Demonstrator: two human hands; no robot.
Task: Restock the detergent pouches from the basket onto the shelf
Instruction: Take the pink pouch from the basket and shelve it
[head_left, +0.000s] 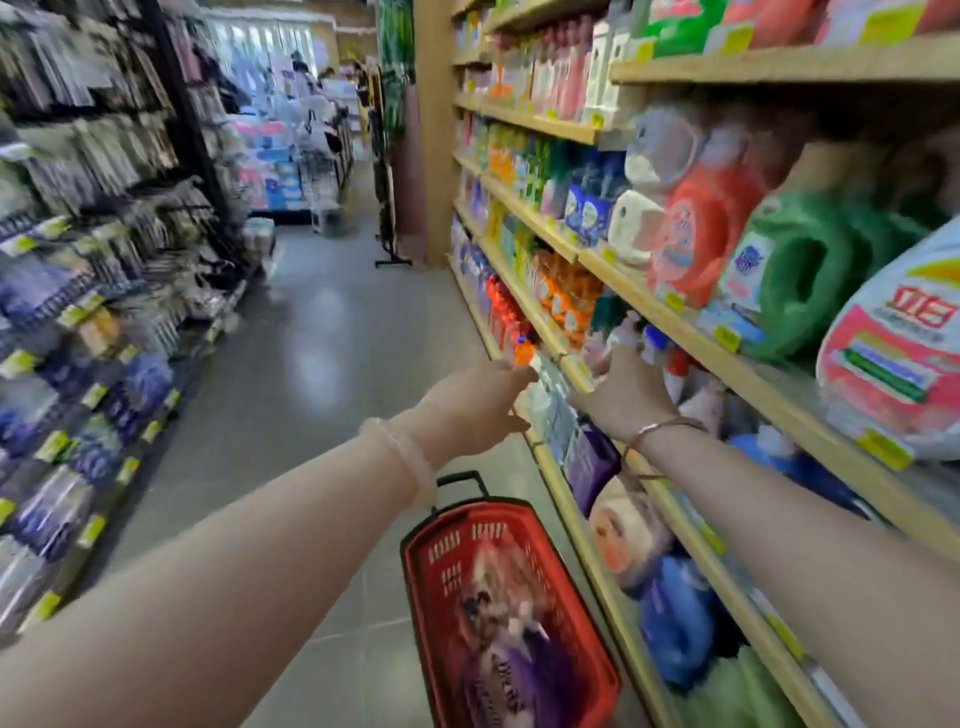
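1. Red plastic basket (511, 613) stands on the grey floor (322, 364) beside the wooden shelf (587, 525), with purple detergent pouches (511, 670) lying inside it.
2. Both hands reach to the shelf's edge, where more pouches (582, 447) stand in a row.
3. The left hand (480, 405) touches a pale pouch; blur hides whether it grips.
4. The right hand (626, 392) is spread open, fingers resting against the bottles (670, 358) behind the pouches.

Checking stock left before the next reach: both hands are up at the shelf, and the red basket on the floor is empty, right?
Not quite. In the head view the red basket holds pouches. Both the left hand and right hand are at the shelf.
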